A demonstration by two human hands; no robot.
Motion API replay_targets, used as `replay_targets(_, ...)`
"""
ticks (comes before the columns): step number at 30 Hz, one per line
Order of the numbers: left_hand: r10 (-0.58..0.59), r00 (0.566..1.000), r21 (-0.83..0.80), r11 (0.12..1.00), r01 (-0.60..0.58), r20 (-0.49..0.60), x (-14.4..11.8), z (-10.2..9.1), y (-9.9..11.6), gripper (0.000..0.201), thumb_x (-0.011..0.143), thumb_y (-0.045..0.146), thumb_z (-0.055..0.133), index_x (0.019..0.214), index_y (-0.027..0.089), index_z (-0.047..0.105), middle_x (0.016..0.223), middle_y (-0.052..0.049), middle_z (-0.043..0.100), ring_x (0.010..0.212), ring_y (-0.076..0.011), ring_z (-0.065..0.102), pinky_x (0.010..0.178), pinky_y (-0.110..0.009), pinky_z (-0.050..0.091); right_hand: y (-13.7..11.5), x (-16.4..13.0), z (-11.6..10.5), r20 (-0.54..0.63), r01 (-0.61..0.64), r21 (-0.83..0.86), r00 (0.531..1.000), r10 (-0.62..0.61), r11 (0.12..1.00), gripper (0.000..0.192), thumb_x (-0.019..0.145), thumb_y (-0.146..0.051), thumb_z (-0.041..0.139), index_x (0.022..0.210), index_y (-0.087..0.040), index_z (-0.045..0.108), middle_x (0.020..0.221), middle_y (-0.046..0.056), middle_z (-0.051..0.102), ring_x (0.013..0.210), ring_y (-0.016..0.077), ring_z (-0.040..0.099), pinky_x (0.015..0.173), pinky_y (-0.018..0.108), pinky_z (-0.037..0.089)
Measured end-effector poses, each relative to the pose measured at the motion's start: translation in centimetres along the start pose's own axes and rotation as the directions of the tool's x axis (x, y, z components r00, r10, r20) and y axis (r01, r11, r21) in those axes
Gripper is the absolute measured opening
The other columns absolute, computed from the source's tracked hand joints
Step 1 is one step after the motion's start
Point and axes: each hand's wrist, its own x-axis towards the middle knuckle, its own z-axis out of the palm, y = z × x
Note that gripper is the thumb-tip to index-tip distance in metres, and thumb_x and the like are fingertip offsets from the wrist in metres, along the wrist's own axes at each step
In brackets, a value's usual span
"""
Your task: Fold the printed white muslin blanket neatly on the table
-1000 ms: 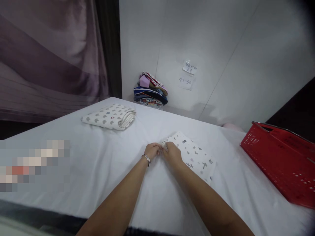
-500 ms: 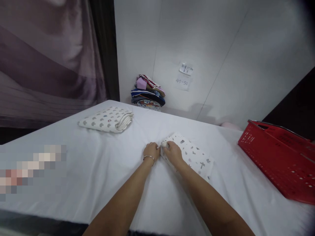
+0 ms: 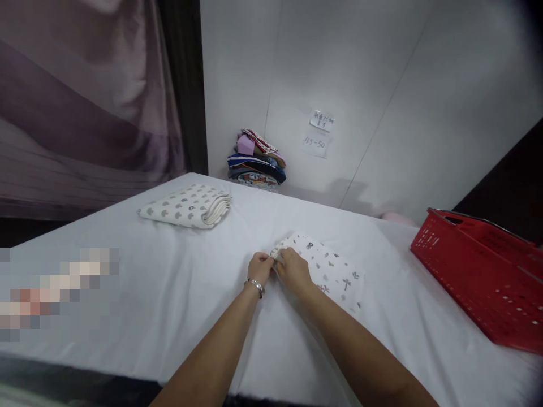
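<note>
A folded white cloth (image 3: 335,271) printed with small grey palm trees and figures lies flat on the white-covered table (image 3: 203,316) before me. At its left end, my right hand (image 3: 293,269) is closed around the layered folded edge. My left hand (image 3: 260,268), with a bracelet at the wrist, pinches the same end from the left, its fingertips meeting the cloth. My right forearm covers the near edge of the cloth. Further back on the left lies another folded white cloth (image 3: 186,206) with a grey mushroom-like print, its layers showing at the right end.
A red plastic basket (image 3: 475,277) stands at the table's right side. Against the wall behind the table rises a stack of folded fabrics (image 3: 257,161). Paper notes (image 3: 317,133) are on the wall. A pinkish curtain (image 3: 85,102) hangs at the left. A pixelated patch hides the table's left part.
My right hand and the held end of the printed cloth have shifted slightly left. My left hand has turned and now pinches at the cloth's end. The other folded cloth has stayed put.
</note>
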Motion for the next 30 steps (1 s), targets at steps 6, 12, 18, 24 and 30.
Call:
replay_targets(6,-0.052,0.999,-0.099,0.994,0.050,-0.010,0.1,0.2,-0.3,0.017,0.068,0.017,0.055,0.084,0.017,0.048,0.065,0.003,0.055,0.050,-0.0084,0.055,0.051,-0.021,0.048,0.7,0.9,-1.9,-0.069,-0.084,-0.019,0.994,0.082,0.996,0.022,0.082,-0.026,0.045,0.103,-0.022,0.050,0.099,0.003,0.053,0.090,0.0144,0.049,0.070,0.023,0.034)
replay_targets(12,-0.017,1.000,-0.110,0.994,0.016,-0.010,-0.3,0.0,0.0,0.022,0.066,0.014,0.058,0.086,0.017,0.049,0.061,0.004,0.055,0.050,-0.0088,0.056,0.051,-0.020,0.047,-0.6,0.1,-1.1,0.017,0.008,-0.103,1.000,-0.007,0.995,0.014,0.083,-0.020,0.042,0.094,-0.021,0.050,0.097,0.004,0.053,0.087,0.0158,0.048,0.065,0.024,0.033)
replay_targets(18,-0.016,0.999,-0.236,0.971,0.025,0.038,-0.2,-0.2,-0.2,0.034,0.065,0.014,0.058,0.098,0.017,0.048,0.058,0.005,0.055,0.052,-0.0112,0.057,0.054,-0.024,0.049,-0.7,-0.2,0.4,0.023,0.016,-0.070,1.000,-0.014,0.997,0.017,0.083,-0.019,0.042,0.098,-0.021,0.049,0.098,0.004,0.052,0.087,0.0161,0.048,0.066,0.025,0.033)
replay_targets(24,-0.002,0.998,-0.247,0.969,0.019,0.070,0.1,-0.1,-0.5,0.041,0.069,0.034,0.063,0.103,0.017,0.047,0.063,0.003,0.055,0.052,-0.0103,0.055,0.050,-0.023,0.047,-0.8,-0.5,0.7,0.009,0.027,-0.026,1.000,-0.027,0.999,0.029,0.082,-0.017,0.041,0.110,-0.022,0.048,0.105,0.005,0.052,0.094,0.0166,0.047,0.073,0.025,0.035)
replay_targets(30,0.017,0.999,-0.175,0.984,-0.008,0.051,0.4,-0.1,-0.9,0.047,0.064,0.034,0.068,0.103,0.017,0.049,0.060,0.005,0.051,0.053,-0.0089,0.055,0.054,-0.022,0.047,-0.6,-1.2,0.8,-0.049,0.022,0.101,0.999,-0.017,0.995,0.038,0.082,-0.020,0.042,0.119,-0.023,0.045,0.116,0.005,0.050,0.105,0.0159,0.044,0.085,0.025,0.035)
